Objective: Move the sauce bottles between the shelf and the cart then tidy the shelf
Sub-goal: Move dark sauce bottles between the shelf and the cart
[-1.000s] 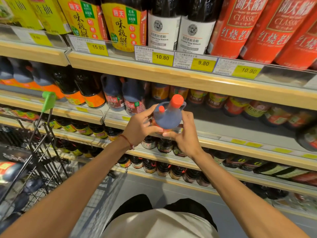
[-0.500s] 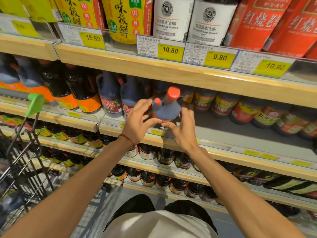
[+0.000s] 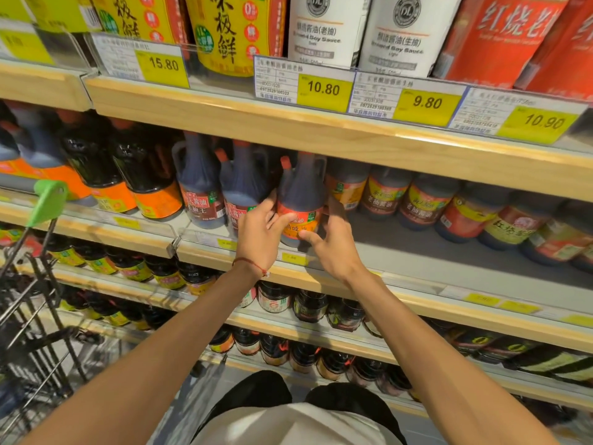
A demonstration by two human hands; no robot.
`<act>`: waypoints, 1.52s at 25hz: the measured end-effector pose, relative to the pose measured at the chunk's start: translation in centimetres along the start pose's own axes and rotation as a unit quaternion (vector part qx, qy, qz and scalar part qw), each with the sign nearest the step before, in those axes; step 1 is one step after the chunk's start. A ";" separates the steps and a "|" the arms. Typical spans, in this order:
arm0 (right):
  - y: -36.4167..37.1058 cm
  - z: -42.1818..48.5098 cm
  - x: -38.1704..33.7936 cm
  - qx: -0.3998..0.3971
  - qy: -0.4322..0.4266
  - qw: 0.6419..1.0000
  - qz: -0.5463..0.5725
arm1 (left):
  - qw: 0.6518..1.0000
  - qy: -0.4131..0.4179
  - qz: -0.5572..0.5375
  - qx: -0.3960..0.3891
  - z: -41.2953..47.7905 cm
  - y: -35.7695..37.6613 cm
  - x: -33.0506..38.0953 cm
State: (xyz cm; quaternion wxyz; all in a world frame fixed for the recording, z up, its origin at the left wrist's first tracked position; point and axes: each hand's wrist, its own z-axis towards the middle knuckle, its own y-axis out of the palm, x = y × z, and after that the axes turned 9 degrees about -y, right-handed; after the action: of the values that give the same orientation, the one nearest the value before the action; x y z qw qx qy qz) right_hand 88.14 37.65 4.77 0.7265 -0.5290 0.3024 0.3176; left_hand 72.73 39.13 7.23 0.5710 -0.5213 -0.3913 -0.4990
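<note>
Two hands are meeting at one soy sauce jug [image 3: 301,191], which is standing upright near the front edge of the middle shelf [image 3: 401,248]. It is just beside two like jugs [image 3: 200,194] on its left, making three handled jugs in that row. Our left hand [image 3: 260,232] is wrapping its fingers round the jug's left side, thumb lying across the orange label [image 3: 300,221]. Our right hand [image 3: 333,248] is setting its thumb at the label's lower edge; its fingers are blurring against the right side, so we cannot tell whether they are clasping. A second ago we were holding this jug in the air before the shelf edge. At our left the wire cart [image 3: 35,332] is showing its green handle [image 3: 48,200]; its contents are too dim to name.
</note>
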 end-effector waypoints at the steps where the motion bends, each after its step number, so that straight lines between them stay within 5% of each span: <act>1: -0.1 0.0 0.1 -0.010 0.000 1.000 -0.003 | 1.000 -0.002 0.001 0.001 0.1 0.1 -0.2; 5: -1.5 -1.7 -1.3 -0.060 0.004 0.998 0.017 | 0.998 -0.041 -0.026 0.044 -0.7 0.3 -0.1; 9: -3.4 -4.1 -3.7 0.025 0.014 0.998 -0.048 | 0.995 -0.053 0.007 0.084 -1.9 -1.1 0.6; 13: -5.0 -5.8 -7.4 -0.020 -0.032 0.982 -0.186 | 0.976 0.059 0.208 0.030 -3.1 -4.6 2.3; 16: -5.5 -6.9 -9.8 -0.054 -0.071 0.961 -0.261 | 0.905 0.112 0.409 -0.004 -4.3 -7.0 4.0; 20: -5.0 -7.8 -12.1 -0.085 -0.113 0.941 -0.307 | 0.836 0.042 0.546 -0.039 -6.7 -9.5 5.0; 31: 0.5 -14.6 -15.3 -0.225 -0.310 0.902 -0.200 | 0.783 -0.162 0.597 0.061 -22.8 -15.2 5.5; 38: 7.6 -20.1 -21.8 -0.327 -0.397 0.846 -0.139 | 0.743 -0.265 0.592 0.165 -34.1 -21.8 5.4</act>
State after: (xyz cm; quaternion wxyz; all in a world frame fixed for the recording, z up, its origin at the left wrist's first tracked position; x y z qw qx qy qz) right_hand 66.73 17.03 12.11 0.6062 -0.6012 -0.2102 0.4763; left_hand 49.95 5.60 11.77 0.7022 -0.6567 -0.2158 0.1704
